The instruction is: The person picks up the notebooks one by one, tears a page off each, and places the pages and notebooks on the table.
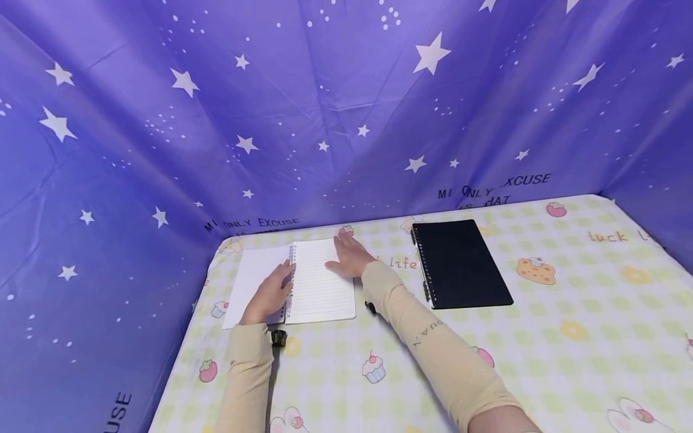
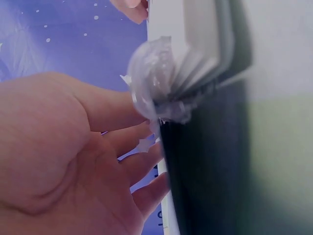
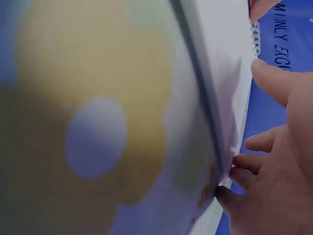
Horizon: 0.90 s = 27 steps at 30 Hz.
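An open spiral notebook (image 1: 319, 300) lies on the table's left part, a lined page at its right and a blank white sheet (image 1: 246, 279) at its left. My left hand (image 1: 272, 293) rests beside the wire binding (image 1: 290, 288), fingers extended. In the left wrist view, the thumb of that hand (image 2: 58, 161) reaches a clear binding ring (image 2: 142, 83). Across the upper right of the lined page lies my right hand (image 1: 352, 255), its fingers relaxed and spread. The right wrist view has this hand (image 3: 279, 166) with fingertips along the notebook's edge.
To the right, a closed black spiral notebook (image 1: 462, 264) lies flat, its binding facing left. A checked cloth with cartoon prints (image 1: 433, 385) covers the table. Purple star-patterned curtains (image 1: 325, 108) stand behind and at the sides.
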{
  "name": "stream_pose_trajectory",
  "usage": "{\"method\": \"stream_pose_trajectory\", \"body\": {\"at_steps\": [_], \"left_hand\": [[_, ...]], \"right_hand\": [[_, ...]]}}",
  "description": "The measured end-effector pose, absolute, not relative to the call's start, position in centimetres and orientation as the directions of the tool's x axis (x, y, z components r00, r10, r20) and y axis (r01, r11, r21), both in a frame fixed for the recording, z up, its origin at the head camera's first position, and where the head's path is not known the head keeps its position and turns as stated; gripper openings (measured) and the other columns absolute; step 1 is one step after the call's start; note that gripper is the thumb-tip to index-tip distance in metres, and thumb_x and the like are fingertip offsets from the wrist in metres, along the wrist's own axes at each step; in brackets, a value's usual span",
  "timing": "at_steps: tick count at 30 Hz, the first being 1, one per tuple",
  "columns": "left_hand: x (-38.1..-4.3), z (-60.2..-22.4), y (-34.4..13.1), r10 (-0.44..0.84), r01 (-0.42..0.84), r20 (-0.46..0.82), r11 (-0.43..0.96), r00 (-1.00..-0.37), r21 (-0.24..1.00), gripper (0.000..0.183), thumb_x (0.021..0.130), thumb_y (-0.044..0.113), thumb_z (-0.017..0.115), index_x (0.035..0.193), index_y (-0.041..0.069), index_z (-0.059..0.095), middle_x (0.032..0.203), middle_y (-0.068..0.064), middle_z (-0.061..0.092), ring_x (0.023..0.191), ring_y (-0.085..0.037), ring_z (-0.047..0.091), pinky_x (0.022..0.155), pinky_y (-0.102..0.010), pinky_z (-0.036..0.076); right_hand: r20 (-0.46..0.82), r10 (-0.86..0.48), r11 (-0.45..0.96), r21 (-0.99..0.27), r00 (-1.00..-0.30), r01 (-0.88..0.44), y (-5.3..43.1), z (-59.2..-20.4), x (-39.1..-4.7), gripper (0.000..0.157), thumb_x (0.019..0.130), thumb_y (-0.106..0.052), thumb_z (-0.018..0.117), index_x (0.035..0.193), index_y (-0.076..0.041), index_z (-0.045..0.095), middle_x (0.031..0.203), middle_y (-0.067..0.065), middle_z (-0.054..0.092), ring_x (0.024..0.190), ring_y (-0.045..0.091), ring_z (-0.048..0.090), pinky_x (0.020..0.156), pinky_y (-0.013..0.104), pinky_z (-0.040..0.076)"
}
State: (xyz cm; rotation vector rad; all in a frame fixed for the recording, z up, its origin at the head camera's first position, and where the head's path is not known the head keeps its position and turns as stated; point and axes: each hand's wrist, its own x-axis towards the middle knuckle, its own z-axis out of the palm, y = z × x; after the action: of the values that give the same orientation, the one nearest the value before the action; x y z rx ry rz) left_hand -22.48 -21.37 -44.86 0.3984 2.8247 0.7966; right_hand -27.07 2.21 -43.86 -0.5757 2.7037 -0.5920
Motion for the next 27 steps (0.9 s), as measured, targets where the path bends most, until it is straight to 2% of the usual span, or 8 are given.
{"method": "stream_pose_trajectory", "body": {"at_steps": [3,7,11,19,24,27], "left_hand": [[-22.4,-45.0,-21.2,0.296,0.196,-0.107,0.822,-0.949,0.535,0.048,0.102,0.005,0.048,0.148,-0.004,0.039,0.16,-0.023,0.025,0.149,-0.042,0.019,0.121,-0.055,0.019],[-22.4,-45.0,-21.1,0.284,0.188,-0.102,0.825,-0.954,0.532,0.048,0.102,0.007,0.049,0.148,-0.004,0.04,0.16,-0.022,0.026,0.148,-0.042,0.02,0.121,-0.056,0.019],[-22.5,-45.0,-21.3,0.271,0.178,-0.099,0.825,-0.957,0.536,0.049,0.102,0.008,0.05,0.148,-0.003,0.04,0.16,-0.021,0.027,0.149,-0.041,0.021,0.121,-0.055,0.02],[-22.7,-44.9,-21.4,0.261,0.165,-0.111,0.832,-0.959,0.53,0.049,0.102,0.01,0.05,0.149,-0.002,0.04,0.16,-0.02,0.026,0.149,-0.04,0.02,0.121,-0.056,0.019],[-22.8,-44.9,-21.4,0.263,0.165,-0.111,0.828,-0.958,0.536,0.05,0.102,0.01,0.05,0.149,-0.002,0.039,0.16,-0.02,0.026,0.149,-0.04,0.02,0.121,-0.055,0.018],[-22.8,-45.0,-21.4,0.263,0.165,-0.112,0.829,-0.958,0.535,0.05,0.102,0.01,0.05,0.149,-0.002,0.039,0.16,-0.02,0.026,0.149,-0.04,0.02,0.121,-0.055,0.018]], "right_hand": [[-0.219,-0.441,0.849,-0.417,-0.87,-0.325,2.5,-44.4,-27.3,0.084,0.104,-0.045,0.043,0.155,0.009,0.003,0.164,0.023,-0.007,0.154,0.032,-0.004,0.126,0.038,-0.001],[-0.211,-0.45,0.852,-0.394,-0.868,-0.346,2.9,-44.6,-27.6,0.087,0.103,-0.047,0.044,0.155,0.009,0.002,0.164,0.023,-0.005,0.153,0.034,-0.002,0.126,0.038,0.0],[-0.19,-0.456,0.852,-0.376,-0.869,-0.364,2.8,-44.4,-27.8,0.087,0.102,-0.047,0.047,0.156,0.007,0.005,0.165,0.023,0.0,0.153,0.035,0.002,0.126,0.039,0.003],[-0.17,-0.437,0.885,-0.254,-0.883,-0.39,2.0,-43.8,-27.4,0.082,0.103,-0.047,0.046,0.155,0.006,0.014,0.164,0.022,0.008,0.154,0.033,0.007,0.126,0.039,0.005],[-0.122,-0.434,0.878,-0.28,-0.893,-0.389,1.7,-43.6,-27.4,0.078,0.101,-0.041,0.054,0.153,0.008,0.023,0.162,0.025,0.018,0.151,0.036,0.014,0.124,0.041,0.018],[-0.062,-0.423,0.873,-0.296,-0.904,-0.389,1.6,-43.8,-27.7,0.073,0.1,-0.037,0.06,0.149,0.008,0.032,0.155,0.027,0.031,0.147,0.037,0.026,0.121,0.042,0.027]]}}
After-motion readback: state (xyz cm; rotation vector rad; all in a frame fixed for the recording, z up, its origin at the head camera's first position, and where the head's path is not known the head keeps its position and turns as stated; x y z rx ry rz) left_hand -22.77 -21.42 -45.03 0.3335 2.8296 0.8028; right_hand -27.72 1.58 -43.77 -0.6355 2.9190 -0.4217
